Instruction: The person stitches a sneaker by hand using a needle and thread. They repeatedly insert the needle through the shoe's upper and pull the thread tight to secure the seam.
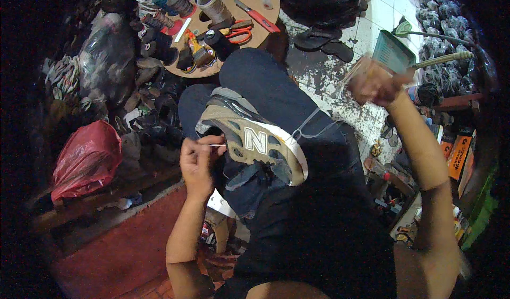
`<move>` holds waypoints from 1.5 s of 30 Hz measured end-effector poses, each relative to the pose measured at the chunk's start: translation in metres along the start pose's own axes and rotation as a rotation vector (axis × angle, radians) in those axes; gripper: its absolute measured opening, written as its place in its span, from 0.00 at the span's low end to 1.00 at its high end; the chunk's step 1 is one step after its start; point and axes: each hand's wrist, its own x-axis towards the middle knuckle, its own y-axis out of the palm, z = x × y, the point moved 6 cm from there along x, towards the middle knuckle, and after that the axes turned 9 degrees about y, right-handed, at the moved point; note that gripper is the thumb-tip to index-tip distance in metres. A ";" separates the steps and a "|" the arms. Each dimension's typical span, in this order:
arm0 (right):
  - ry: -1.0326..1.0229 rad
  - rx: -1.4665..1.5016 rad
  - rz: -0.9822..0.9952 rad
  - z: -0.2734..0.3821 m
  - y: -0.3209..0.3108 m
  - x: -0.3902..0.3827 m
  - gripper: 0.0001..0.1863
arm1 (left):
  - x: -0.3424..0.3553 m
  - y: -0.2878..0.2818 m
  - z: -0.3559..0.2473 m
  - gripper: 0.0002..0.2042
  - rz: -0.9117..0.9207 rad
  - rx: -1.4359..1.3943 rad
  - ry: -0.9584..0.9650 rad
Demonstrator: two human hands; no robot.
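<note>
A grey-beige sneaker (228, 119) lies on its side across my lap, its toe to the right and its opening near my left hand. My left hand (197, 161) is closed in a pinch at the opening, on a thin white strand whose kind I cannot make out. Pale thread (307, 133) comes out by the toe and forms loose loops over my dark trousers (260, 78). Off to the right, my right hand (377, 83) is raised away from the shoe. Motion smears its fingers, so whatever they hold does not show.
Ahead stands a round wooden table (272, 6) with thread spools (212, 7), orange-handled scissors (240, 33) and a red cutter (257, 17). Black sandals (317, 39) and a green dustpan (392, 52) are at the right. A red plastic bag (87, 158) sits at the left.
</note>
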 end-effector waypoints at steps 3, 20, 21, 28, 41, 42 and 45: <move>-0.460 0.740 -0.079 0.022 -0.033 -0.030 0.46 | -0.007 -0.015 0.005 0.09 -0.183 -0.429 -0.005; 0.105 -0.389 -0.616 -0.022 0.109 -0.004 0.27 | 0.009 0.044 -0.041 0.14 0.661 1.106 0.806; -0.003 -0.860 -0.674 -0.010 0.119 0.002 0.27 | 0.008 0.047 -0.043 0.14 0.671 1.155 0.835; 0.163 -0.627 -0.480 -0.038 0.124 0.035 0.29 | 0.004 0.052 -0.038 0.12 0.578 1.093 0.815; 0.241 -0.412 -0.409 -0.064 0.117 0.042 0.26 | -0.003 -0.070 -0.019 0.23 0.264 1.160 0.520; 0.273 -0.374 -0.389 -0.067 0.118 0.044 0.26 | -0.001 -0.074 -0.018 0.24 0.245 1.118 0.549; 0.264 -0.492 -0.386 -0.059 0.118 0.039 0.26 | 0.003 -0.074 -0.014 0.22 0.193 1.111 0.457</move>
